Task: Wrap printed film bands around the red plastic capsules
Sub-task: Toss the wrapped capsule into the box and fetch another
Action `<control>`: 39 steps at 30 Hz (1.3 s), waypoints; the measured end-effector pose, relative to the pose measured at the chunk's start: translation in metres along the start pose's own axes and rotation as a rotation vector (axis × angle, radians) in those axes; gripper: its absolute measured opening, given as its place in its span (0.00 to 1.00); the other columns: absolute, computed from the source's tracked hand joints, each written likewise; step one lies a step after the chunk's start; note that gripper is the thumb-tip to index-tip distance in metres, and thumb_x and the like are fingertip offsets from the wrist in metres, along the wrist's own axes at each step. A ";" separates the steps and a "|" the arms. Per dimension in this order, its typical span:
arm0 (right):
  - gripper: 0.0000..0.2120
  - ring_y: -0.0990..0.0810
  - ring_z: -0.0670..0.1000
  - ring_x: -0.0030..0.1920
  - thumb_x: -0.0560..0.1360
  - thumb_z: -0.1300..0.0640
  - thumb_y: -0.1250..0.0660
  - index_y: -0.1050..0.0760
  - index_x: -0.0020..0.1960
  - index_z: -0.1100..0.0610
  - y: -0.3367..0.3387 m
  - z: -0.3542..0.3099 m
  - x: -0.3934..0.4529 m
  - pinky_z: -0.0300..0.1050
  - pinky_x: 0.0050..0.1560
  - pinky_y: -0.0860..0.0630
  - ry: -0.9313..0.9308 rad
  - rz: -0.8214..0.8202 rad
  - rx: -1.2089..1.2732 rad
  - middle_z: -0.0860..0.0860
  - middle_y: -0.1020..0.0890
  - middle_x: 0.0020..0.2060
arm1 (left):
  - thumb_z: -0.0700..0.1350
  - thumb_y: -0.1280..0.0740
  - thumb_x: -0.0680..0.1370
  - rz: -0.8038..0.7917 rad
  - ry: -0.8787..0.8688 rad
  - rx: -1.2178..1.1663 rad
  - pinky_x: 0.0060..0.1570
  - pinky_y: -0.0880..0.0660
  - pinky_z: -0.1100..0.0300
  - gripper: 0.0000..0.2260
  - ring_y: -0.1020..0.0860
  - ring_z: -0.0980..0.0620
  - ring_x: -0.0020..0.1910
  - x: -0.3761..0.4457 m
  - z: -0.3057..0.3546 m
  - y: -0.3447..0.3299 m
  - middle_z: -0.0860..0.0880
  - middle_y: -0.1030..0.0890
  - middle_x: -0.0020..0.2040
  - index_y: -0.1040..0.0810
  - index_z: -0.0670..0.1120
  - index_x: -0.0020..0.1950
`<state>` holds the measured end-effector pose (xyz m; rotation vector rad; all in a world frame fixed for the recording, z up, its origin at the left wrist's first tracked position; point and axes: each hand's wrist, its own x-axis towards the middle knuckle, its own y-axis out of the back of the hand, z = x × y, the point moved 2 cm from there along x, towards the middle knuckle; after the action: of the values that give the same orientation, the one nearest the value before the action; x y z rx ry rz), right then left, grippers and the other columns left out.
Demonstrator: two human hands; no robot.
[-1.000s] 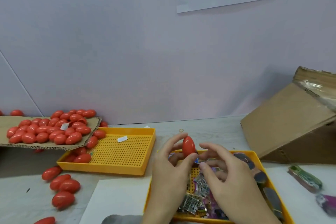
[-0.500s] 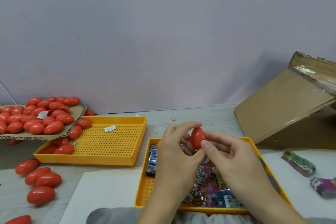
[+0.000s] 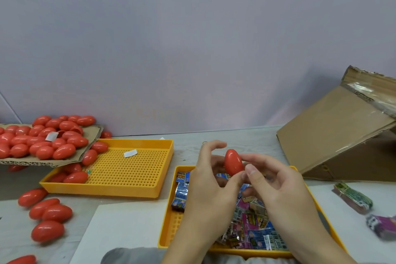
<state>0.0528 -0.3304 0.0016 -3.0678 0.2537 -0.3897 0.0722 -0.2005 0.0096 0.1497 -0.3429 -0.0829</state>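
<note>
**Over the near tray: both hands on one red capsule**

Above the near yellow tray [image 3: 169,227], at roughly 6 o'clock of the view, a single red capsule [image 3: 233,162] stands nearly upright, narrow end up. Left hand [image 3: 211,186] pinches its lower end with the thumb; index finger arches free over the top, not touching. Right hand [image 3: 278,184] pinches the same lower end from the 3 o'clock side, thumb tip against the shell. So both hands are clamped on the capsule (no band visible on it from this angle).

Printed film bands [image 3: 252,229] lie loose in the near tray, under and between the wrists; a blue strip of them [image 3: 181,191] sits along its 9 o'clock wall.

Second yellow tray [image 3: 128,169] at 9 o'clock, perforated floor, a few capsules in its far-left corner. Cardboard sheet [image 3: 90,148] overhangs that corner, carrying a pile of capsules [image 3: 42,137]. More loose capsules [image 3: 46,214] on the table at 8 o'clock.

Cardboard box [image 3: 334,135] tipped on its side at 3 o'clock. Two bundles of bands [image 3: 353,198] on the table at 4 o'clock, blurred.
</note>
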 end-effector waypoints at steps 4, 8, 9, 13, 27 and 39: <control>0.12 0.15 0.49 0.39 0.77 0.63 0.32 0.17 0.50 0.46 -0.002 -0.003 -0.001 0.41 0.36 0.18 0.043 -0.004 -0.025 0.46 0.14 0.43 | 0.41 0.31 0.79 -0.022 0.026 -0.039 0.53 0.21 0.60 0.11 0.19 0.56 0.55 0.000 -0.003 0.001 0.56 0.17 0.51 0.23 0.56 0.56; 0.14 0.14 0.49 0.39 0.74 0.66 0.29 0.18 0.48 0.47 -0.004 -0.004 -0.001 0.35 0.37 0.20 0.081 0.011 -0.007 0.46 0.16 0.40 | 0.44 0.34 0.81 -0.066 0.073 -0.063 0.57 0.21 0.50 0.10 0.19 0.48 0.56 0.003 -0.006 -0.001 0.47 0.18 0.56 0.20 0.54 0.60; 0.15 0.14 0.49 0.37 0.73 0.66 0.28 0.18 0.46 0.46 -0.006 -0.003 -0.001 0.34 0.36 0.21 0.089 0.028 -0.018 0.47 0.17 0.39 | 0.46 0.33 0.80 -0.094 0.081 -0.094 0.56 0.20 0.50 0.09 0.19 0.47 0.55 0.003 -0.006 -0.001 0.46 0.18 0.55 0.19 0.53 0.59; 0.21 0.17 0.49 0.37 0.70 0.67 0.25 0.19 0.47 0.40 -0.009 -0.001 -0.002 0.39 0.36 0.19 0.144 0.076 -0.159 0.46 0.19 0.40 | 0.53 0.31 0.77 -0.086 0.104 -0.183 0.49 0.18 0.54 0.10 0.16 0.48 0.50 0.004 -0.007 -0.001 0.47 0.14 0.48 0.18 0.51 0.54; 0.02 0.22 0.41 0.43 0.71 0.50 0.26 0.18 0.43 0.45 -0.021 -0.012 -0.015 0.32 0.41 0.26 0.180 -0.352 -0.827 0.40 0.21 0.37 | 0.41 0.32 0.79 0.459 0.286 -0.628 0.28 0.26 0.61 0.03 0.24 0.52 0.29 0.013 -0.013 0.021 0.47 0.22 0.33 0.24 0.42 0.48; 0.10 0.21 0.45 0.45 0.69 0.49 0.23 0.15 0.50 0.43 -0.030 -0.017 -0.014 0.32 0.45 0.26 -0.087 -0.554 -0.923 0.49 0.17 0.46 | 0.42 0.30 0.78 0.444 0.243 -0.465 0.30 0.23 0.62 0.06 0.17 0.50 0.33 0.010 -0.013 0.020 0.47 0.15 0.39 0.26 0.43 0.52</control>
<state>0.0399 -0.2986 0.0163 -4.0181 -0.6209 -0.1640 0.0875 -0.1798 0.0037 -0.3753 -0.1017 0.2927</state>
